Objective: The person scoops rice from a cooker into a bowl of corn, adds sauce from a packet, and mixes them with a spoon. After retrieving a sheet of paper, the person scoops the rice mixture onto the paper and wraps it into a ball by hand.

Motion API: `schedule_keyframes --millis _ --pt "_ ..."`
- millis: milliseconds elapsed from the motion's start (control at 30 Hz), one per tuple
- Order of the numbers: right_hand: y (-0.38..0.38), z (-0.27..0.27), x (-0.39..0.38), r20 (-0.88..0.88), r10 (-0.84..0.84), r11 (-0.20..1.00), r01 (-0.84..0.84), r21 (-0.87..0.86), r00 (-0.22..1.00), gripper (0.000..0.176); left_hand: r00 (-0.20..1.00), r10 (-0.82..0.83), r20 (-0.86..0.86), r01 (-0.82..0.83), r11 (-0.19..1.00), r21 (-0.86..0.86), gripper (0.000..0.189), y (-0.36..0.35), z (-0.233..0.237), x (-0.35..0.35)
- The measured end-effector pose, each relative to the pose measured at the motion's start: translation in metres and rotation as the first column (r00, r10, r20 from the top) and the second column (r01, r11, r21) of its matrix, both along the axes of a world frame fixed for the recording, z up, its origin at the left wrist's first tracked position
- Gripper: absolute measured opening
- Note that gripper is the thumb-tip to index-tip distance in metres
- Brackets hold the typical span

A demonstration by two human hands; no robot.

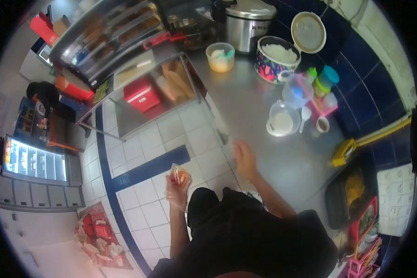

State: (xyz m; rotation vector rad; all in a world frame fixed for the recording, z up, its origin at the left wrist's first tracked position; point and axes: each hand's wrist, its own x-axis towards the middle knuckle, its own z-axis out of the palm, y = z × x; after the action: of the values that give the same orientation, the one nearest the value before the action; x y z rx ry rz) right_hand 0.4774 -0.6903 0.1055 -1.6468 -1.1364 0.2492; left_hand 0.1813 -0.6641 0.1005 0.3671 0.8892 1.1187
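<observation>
My left hand, in a clear plastic glove, is closed around a small clear bag with orange-red contents, above the tiled floor. My right hand is bare and hangs over the near edge of the steel counter; its fingers are blurred, so their pose is unclear. Beyond it on the counter are a clear plastic bowl, a white spoon and a small cup of brown sauce.
An open patterned rice cooker, a steel cooker and a tub stand at the counter's back. A yellow tool and dark tray lie right. A glass case stands left; a person in dark clothes is far left.
</observation>
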Motion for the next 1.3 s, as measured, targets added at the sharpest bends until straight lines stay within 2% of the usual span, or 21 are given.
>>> schedule_keyframes --millis 100,167,200,267,333,367,433,467,533,667,700,733,767,833,867,933,967,1033,1167,1233,1300 --pt "0.096 0.035 -0.002 0.011 0.042 0.998 -0.042 0.047 0.999 0.014 1.0 -0.006 -0.006 0.006 0.999 -0.041 0.058 0.088 0.002 0.011" --pt "0.153 0.03 0.001 -0.017 0.029 0.998 -0.028 0.058 0.999 0.014 0.993 -0.115 -0.022 0.114 0.993 -0.012 0.057 0.155 -0.008 0.02" --pt "0.177 0.025 0.003 -0.018 -0.006 0.998 0.007 0.065 1.0 0.015 0.983 -0.149 -0.105 0.153 0.988 0.025 0.057 0.186 0.009 0.034" --pt "0.207 0.009 -0.008 -0.041 -0.068 0.997 0.07 0.041 0.997 0.015 0.969 -0.219 -0.113 0.223 0.974 0.024 0.056 0.25 0.023 0.051" --pt "0.238 -0.004 -0.001 -0.212 -0.183 0.98 0.195 0.035 0.96 0.017 0.952 -0.28 -0.123 0.29 0.955 0.068 0.055 0.315 0.039 0.085" --pt "0.253 -0.004 0.008 -0.203 -0.212 0.973 0.226 0.046 0.956 0.017 0.944 -0.31 -0.115 0.319 0.944 0.08 0.055 0.346 0.047 0.101" --pt "0.266 0.005 0.02 -0.179 -0.356 0.933 0.339 -0.123 0.917 0.02 0.873 -0.437 -0.216 0.47 0.873 0.133 0.055 0.396 0.058 0.127" --pt "0.272 0.007 0.028 -0.19 -0.396 0.917 0.375 -0.136 0.899 0.02 0.837 -0.514 -0.188 0.538 0.835 0.113 0.053 0.425 0.049 0.138" --pt "0.291 0.015 0.054 -0.18 -0.537 0.844 0.527 -0.105 0.824 0.021 0.808 -0.549 -0.214 0.58 0.807 0.117 0.054 0.468 0.053 0.172" --pt "0.338 0.029 0.122 -0.193 -0.613 0.79 0.595 -0.147 0.766 0.031 0.8 -0.569 -0.19 0.595 0.792 0.134 0.055 0.527 0.054 0.233" --pt "0.358 0.026 0.142 -0.097 -0.624 0.78 0.611 -0.136 0.776 0.036 0.811 -0.559 -0.169 0.582 0.798 0.157 0.055 0.537 0.06 0.245" --pt "0.378 0.03 0.16 0.002 -0.627 0.773 0.623 -0.123 0.779 0.042 0.761 -0.617 -0.201 0.646 0.747 0.156 0.05 0.543 0.071 0.252" --pt "0.393 0.033 0.173 -0.001 -0.635 0.766 0.63 -0.126 0.772 0.042 0.754 -0.625 -0.203 0.655 0.74 0.153 0.05 0.549 0.068 0.257" --pt "0.433 0.051 0.197 0.205 -0.577 0.729 0.612 -0.308 0.79 0.048 0.773 -0.612 -0.169 0.635 0.747 0.199 0.052 0.567 0.068 0.273" --pt "0.454 0.057 0.214 0.204 -0.59 0.723 0.624 -0.295 0.781 0.048 0.759 -0.614 -0.217 0.648 0.747 0.151 0.053 0.573 0.07 0.28" --pt "0.478 0.051 0.223 0.362 -0.451 0.569 0.575 -0.588 0.816 0.045 0.739 -0.63 -0.239 0.666 0.736 0.122 0.054 0.59 0.062 0.29" --pt "0.488 0.044 0.224 0.359 -0.457 0.555 0.576 -0.599 0.814 0.045 0.729 -0.637 -0.25 0.674 0.731 0.103 0.054 0.597 0.057 0.295" --pt "0.508 0.037 0.235 0.444 -0.43 0.409 0.608 -0.68 0.786 0.039 0.688 -0.674 -0.268 0.714 0.694 0.089 0.055 0.617 0.053 0.312" --pt "0.512 0.042 0.241 0.498 -0.343 0.384 0.602 -0.7 0.797 0.032 0.562 -0.761 -0.324 0.815 0.575 0.063 0.056 0.655 0.056 0.351" --pt "0.518 0.039 0.233 0.553 -0.111 0.366 0.551 -0.75 0.826 0.027 0.519 -0.796 -0.312 0.846 0.53 0.057 0.057 0.668 0.061 0.371" --pt "0.525 0.048 0.227 0.608 -0.117 0.384 0.601 -0.701 0.785 0.027 0.484 -0.825 -0.291 0.873 0.478 0.094 0.059 0.689 0.058 0.392"
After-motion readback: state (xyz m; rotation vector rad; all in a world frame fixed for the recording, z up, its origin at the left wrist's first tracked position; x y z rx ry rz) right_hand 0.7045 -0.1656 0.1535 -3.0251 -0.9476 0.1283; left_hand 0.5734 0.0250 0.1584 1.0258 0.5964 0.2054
